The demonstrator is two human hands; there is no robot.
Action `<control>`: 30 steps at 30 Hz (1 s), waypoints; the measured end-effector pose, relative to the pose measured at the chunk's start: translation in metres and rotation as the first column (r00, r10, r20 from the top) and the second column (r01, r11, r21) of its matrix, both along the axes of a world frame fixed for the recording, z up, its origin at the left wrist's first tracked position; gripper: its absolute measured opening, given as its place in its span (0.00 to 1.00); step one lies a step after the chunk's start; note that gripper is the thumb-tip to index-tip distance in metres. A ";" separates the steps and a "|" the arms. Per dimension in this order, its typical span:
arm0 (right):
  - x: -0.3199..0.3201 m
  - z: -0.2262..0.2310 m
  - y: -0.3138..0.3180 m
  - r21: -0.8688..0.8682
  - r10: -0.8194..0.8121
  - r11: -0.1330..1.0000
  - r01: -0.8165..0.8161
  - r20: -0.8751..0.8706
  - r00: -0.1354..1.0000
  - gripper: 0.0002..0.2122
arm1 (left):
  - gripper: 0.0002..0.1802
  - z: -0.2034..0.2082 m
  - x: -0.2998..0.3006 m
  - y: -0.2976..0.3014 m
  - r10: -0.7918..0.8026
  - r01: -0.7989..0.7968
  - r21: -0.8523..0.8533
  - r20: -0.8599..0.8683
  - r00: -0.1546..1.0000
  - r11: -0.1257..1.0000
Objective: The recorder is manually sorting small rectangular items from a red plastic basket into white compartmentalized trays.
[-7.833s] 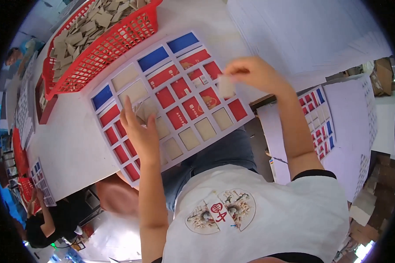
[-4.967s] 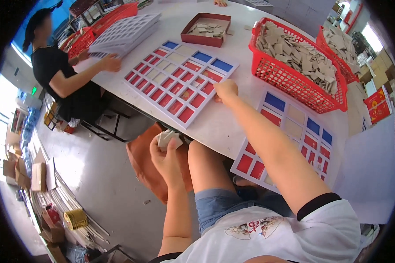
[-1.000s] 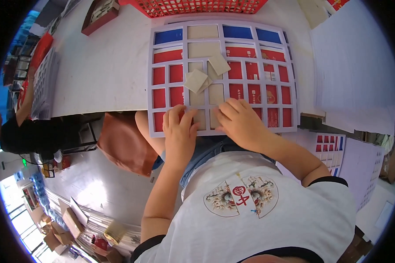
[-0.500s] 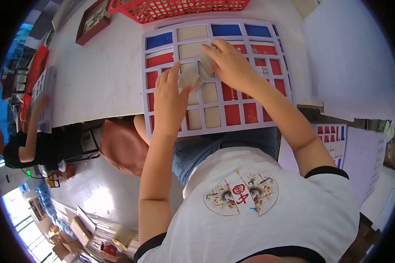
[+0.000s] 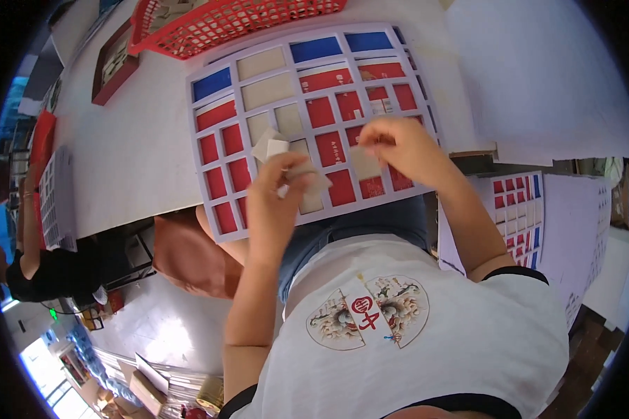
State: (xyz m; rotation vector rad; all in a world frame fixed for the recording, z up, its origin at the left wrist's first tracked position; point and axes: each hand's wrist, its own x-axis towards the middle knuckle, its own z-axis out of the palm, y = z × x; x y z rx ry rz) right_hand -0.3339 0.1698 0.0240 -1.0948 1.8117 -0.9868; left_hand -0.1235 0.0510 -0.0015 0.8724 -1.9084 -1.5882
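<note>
A pale lilac-white grid board (image 5: 286, 227) with rectangular cut-outs lies at the table's front edge. Red pieces (image 5: 217, 183) show in many cut-outs, blue ones (image 5: 316, 49) along the far row, and beige ones (image 5: 261, 63) in a column between. My left hand (image 5: 272, 199) is closed on several loose beige card pieces (image 5: 318, 183) above the board's near middle. To its right, my right hand (image 5: 402, 148) pinches a single beige card piece (image 5: 365, 165) over the red cut-outs; whether that piece touches the board I cannot tell.
Behind the board stands a red plastic basket (image 5: 237, 26) of beige pieces. A dark red box (image 5: 115, 63) with more pieces sits to its left. Further left, another person (image 5: 38, 262) is beside a similar board (image 5: 57, 199). More filled boards (image 5: 517, 220) are at my right.
My right hand has moved right and nearer, away from the left hand, with a beige card piece in its fingers. My left hand has lifted its pieces nearer me. The view has shifted.
</note>
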 end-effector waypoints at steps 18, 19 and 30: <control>0.033 -0.024 0.056 -0.088 0.096 0.969 -0.232 -0.730 0.677 0.13 | 0.28 -0.023 -0.023 0.035 -0.061 0.268 -0.628 0.330 0.942 0.731; 0.030 -0.022 0.053 -0.068 0.126 0.969 -0.237 -0.691 0.712 0.13 | 0.35 -0.024 -0.021 0.039 0.015 0.222 -0.658 0.335 0.942 0.719; 0.063 -0.018 -0.040 -0.261 -0.132 0.963 -0.068 -0.675 0.726 0.16 | 0.29 -0.013 -0.005 -0.017 0.326 -0.157 -0.718 0.103 0.940 0.678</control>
